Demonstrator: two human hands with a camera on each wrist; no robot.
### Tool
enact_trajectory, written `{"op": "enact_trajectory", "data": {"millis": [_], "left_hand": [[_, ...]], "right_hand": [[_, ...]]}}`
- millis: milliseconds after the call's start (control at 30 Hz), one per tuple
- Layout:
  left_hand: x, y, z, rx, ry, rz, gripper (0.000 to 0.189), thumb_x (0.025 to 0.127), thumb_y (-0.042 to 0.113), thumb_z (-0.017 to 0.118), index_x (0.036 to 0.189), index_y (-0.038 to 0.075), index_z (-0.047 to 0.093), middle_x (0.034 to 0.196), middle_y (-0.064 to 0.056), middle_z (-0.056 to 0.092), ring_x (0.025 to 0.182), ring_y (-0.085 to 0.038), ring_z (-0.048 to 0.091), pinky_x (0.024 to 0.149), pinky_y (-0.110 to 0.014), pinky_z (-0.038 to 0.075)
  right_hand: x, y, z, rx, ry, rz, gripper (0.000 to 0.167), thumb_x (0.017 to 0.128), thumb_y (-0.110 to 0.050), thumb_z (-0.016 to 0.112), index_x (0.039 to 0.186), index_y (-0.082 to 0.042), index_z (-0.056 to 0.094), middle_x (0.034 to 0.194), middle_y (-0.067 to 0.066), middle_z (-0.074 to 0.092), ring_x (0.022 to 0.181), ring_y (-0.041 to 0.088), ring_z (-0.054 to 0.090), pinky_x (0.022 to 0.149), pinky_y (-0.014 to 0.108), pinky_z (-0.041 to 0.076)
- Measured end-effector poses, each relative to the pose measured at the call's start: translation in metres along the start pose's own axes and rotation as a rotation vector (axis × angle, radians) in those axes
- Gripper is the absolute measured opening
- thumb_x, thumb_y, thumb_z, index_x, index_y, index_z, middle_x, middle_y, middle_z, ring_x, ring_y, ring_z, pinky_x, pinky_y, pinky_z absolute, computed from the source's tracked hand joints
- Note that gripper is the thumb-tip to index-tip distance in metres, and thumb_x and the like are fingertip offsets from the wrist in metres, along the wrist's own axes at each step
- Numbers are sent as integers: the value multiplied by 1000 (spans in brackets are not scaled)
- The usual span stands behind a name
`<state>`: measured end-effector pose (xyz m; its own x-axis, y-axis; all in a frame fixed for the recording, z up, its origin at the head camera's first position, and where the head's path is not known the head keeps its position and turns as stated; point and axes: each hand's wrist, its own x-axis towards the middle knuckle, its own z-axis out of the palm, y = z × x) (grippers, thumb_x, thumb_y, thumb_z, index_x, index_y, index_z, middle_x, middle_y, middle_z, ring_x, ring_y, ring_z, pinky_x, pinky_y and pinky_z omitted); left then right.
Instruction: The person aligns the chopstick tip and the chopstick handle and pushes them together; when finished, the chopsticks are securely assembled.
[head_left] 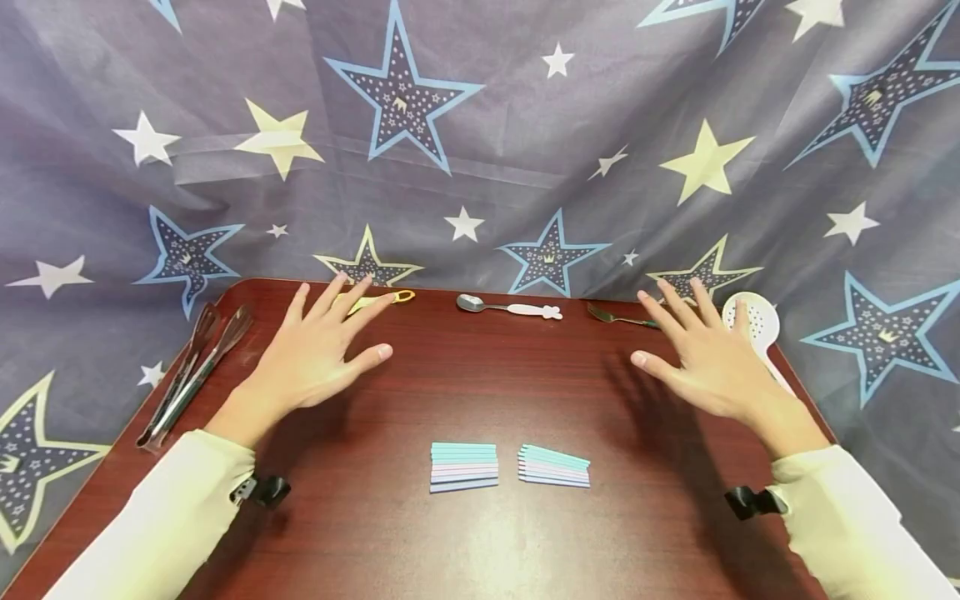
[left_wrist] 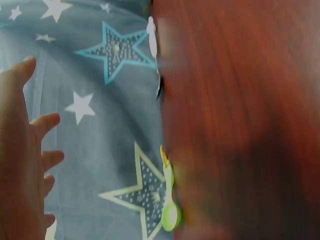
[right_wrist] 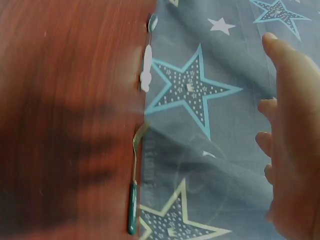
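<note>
Both hands hover above the brown table with fingers spread and hold nothing. The left hand (head_left: 318,350) is over the far left part, nearest to a yellow-green spoon (left_wrist: 171,212), which it partly covers in the head view. Over the far right part is the right hand (head_left: 705,362), close to a fork with a green handle (right_wrist: 133,200) and a white slotted skimmer (head_left: 752,321). Between the forearms lie two bundles of thin pastel sticks, a left bundle (head_left: 464,467) and a right bundle (head_left: 554,467). They run from mint through pink to lilac-blue.
Along the far edge lies a spoon with a white handle (head_left: 525,309). Tongs with a dark green part (head_left: 197,375) lie at the table's left edge. A grey curtain with stars (head_left: 495,183) hangs right behind the table (head_left: 480,383). Each wrist wears a black camera.
</note>
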<state>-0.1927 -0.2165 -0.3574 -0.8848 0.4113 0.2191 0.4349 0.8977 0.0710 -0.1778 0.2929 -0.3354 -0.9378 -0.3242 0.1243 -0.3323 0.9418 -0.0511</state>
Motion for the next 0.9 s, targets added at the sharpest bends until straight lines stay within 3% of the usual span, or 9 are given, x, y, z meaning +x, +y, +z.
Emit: {"op": "enact_trajectory", "data": {"millis": [367, 667, 900], "left_hand": [[-20, 23, 18, -90, 17, 18, 64, 103, 61, 46, 160, 33, 37, 169, -7, 33, 161, -34, 18, 126, -62, 12], [-28, 50, 45, -252, 2, 19, 62, 102, 55, 53, 157, 28, 44, 167, -7, 38, 160, -33, 22, 125, -62, 18], [-32, 71, 66, -406, -43, 25, 59, 101, 52, 58, 153, 23, 50, 159, -7, 49, 151, -36, 41, 115, -67, 34]], "right_hand": [[-9, -23, 31, 64, 72, -111, 80, 98, -60, 57, 165, -29, 25, 173, 5, 24, 161, 37, 16, 124, 66, 11], [-21, -50, 66, 221, 120, -178, 68, 98, -49, 63, 156, -18, 44, 159, 13, 46, 152, 40, 34, 119, 66, 24], [-32, -69, 95, 350, 112, -214, 57, 97, -42, 68, 146, -15, 55, 148, 9, 57, 144, 37, 45, 114, 63, 32]]}}
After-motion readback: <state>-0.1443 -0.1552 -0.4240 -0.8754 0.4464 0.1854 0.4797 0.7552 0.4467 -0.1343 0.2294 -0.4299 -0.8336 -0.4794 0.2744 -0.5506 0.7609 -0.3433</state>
